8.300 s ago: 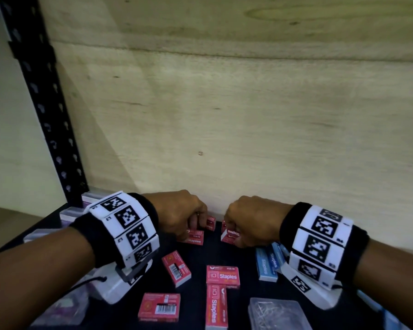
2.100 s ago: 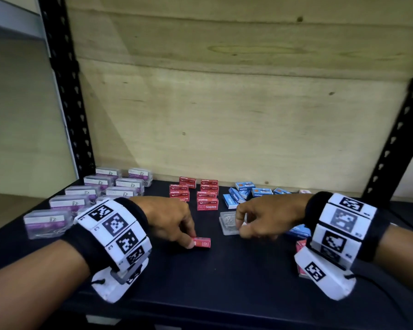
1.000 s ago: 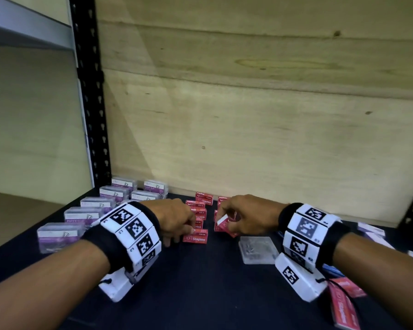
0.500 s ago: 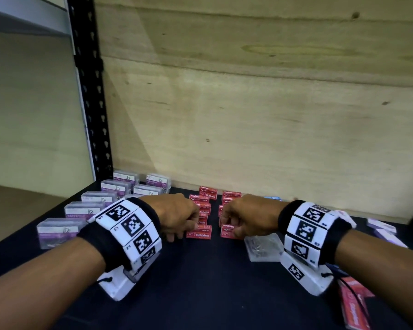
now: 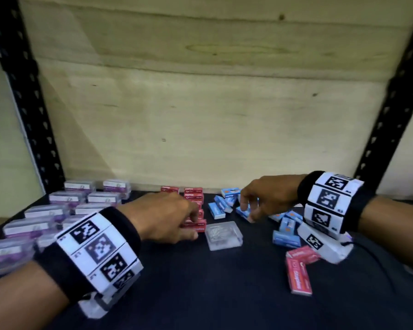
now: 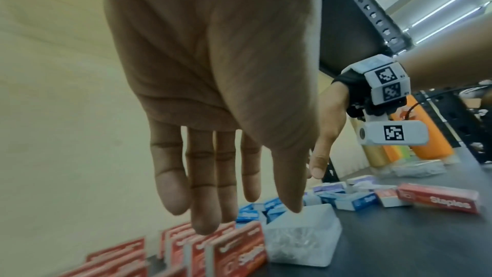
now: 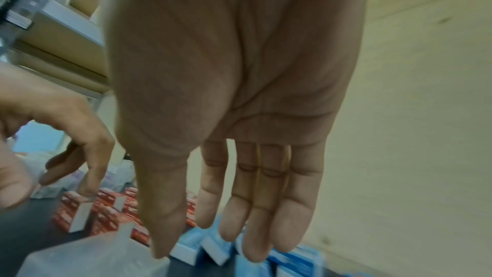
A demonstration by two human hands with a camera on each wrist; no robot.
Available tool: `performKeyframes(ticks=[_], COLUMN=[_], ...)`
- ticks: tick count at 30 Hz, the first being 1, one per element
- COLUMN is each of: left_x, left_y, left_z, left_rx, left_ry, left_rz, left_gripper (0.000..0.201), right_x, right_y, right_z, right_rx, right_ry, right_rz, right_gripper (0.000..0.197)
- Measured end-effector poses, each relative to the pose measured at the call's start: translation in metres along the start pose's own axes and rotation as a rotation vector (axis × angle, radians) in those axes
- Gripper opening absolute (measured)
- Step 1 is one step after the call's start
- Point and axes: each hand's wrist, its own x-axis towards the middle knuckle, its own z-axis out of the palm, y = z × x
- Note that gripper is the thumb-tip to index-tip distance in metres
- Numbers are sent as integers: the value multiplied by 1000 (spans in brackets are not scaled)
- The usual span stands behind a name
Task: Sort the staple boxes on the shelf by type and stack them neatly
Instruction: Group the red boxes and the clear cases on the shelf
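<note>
Red staple boxes (image 5: 193, 203) stand in short stacks at the shelf's middle back. My left hand (image 5: 195, 226) hovers at their front with straight fingers, holding nothing; in the left wrist view the left hand (image 6: 270, 203) hangs just above the red boxes (image 6: 234, 250). Blue staple boxes (image 5: 217, 210) lie jumbled to the right. My right hand (image 5: 247, 214) is spread over them, empty; in the right wrist view the right hand (image 7: 183, 239) has its fingertips close above the blue boxes (image 7: 290, 264). Two loose red boxes (image 5: 298, 275) lie at the front right.
A clear plastic box (image 5: 224, 235) of clips sits between my hands. Rows of purple-labelled clear boxes (image 5: 68, 198) fill the left side. Black uprights (image 5: 34, 110) frame the shelf and a plywood back wall (image 5: 200, 115) closes it. The dark shelf front (image 5: 200, 294) is bare.
My right hand left the red stacks, moved right over the blue boxes and opened. My left hand opened and stays by the red stacks. The view swung right.
</note>
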Motion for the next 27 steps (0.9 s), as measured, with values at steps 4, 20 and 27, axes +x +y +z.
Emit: performKeyframes(ticks=[4, 20, 27], left_x=[26, 58, 60], left_y=[23, 53, 68], left_z=[4, 6, -1], left_rx=[4, 94, 67], left_ry=[-29, -80, -83], left_rz=[69, 66, 92], left_gripper=[50, 60, 55], right_x=[-29, -118, -147], right_y=[33, 128, 151], right_z=[7, 45, 65], right_rx=[34, -11, -39], right_ry=[2, -76, -234], right_rz=[94, 445, 644], right_gripper=[29, 33, 58])
